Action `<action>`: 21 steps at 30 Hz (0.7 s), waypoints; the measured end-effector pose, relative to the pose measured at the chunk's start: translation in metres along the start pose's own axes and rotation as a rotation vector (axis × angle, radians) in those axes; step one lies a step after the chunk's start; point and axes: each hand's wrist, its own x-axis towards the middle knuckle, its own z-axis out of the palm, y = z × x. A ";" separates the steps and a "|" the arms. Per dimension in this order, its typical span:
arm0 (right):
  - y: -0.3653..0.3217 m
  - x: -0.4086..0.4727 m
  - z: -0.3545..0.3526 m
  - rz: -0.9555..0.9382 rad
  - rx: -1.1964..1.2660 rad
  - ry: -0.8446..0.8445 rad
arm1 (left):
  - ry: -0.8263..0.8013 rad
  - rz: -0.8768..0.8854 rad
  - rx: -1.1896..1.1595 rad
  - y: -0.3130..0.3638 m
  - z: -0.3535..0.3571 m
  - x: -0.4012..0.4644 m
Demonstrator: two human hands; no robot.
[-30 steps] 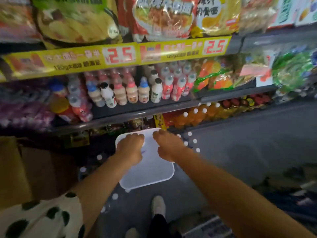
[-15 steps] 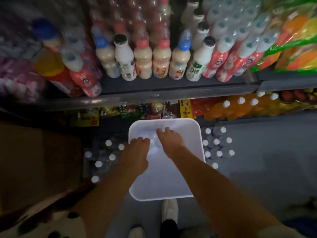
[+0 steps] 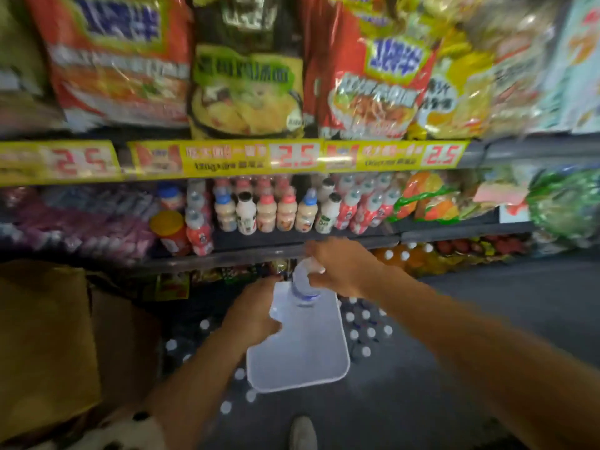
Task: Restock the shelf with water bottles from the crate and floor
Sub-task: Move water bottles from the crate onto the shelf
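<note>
In the middle of the frame, the right hand (image 3: 341,271) grips a water bottle (image 3: 302,284) above the crate (image 3: 311,358); the left hand (image 3: 256,313) seems to hold another, but blur hides it. Many bottles on the floor (image 3: 360,329) remain, so most restocking is left.

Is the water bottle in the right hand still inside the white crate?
Out. The right hand grips the water bottle above the white crate rim, bottle tilted.

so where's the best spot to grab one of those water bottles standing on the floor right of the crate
Probably by the neck just under the white cap, from straight above: the floor bottles stand upright and packed together beside the crate, so only the tops are exposed.
</note>
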 end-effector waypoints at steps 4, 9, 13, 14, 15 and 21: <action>-0.033 -0.064 -0.127 -0.057 -0.020 0.113 | 0.035 0.256 -0.215 0.061 -0.054 -0.037; -0.070 -0.137 -0.251 -0.125 -0.023 0.294 | 0.064 0.450 -0.316 0.132 -0.116 -0.083; -0.096 -0.180 -0.310 -0.102 0.009 0.414 | 0.070 0.516 -0.355 0.176 -0.154 -0.119; -0.100 -0.188 -0.320 -0.081 0.052 0.452 | 0.089 0.521 -0.363 0.186 -0.161 -0.129; -0.102 -0.195 -0.328 -0.067 0.115 0.484 | 0.107 0.544 -0.382 0.195 -0.168 -0.139; -0.113 -0.238 -0.366 -0.046 0.437 0.417 | -0.066 0.664 -0.355 0.237 -0.215 -0.189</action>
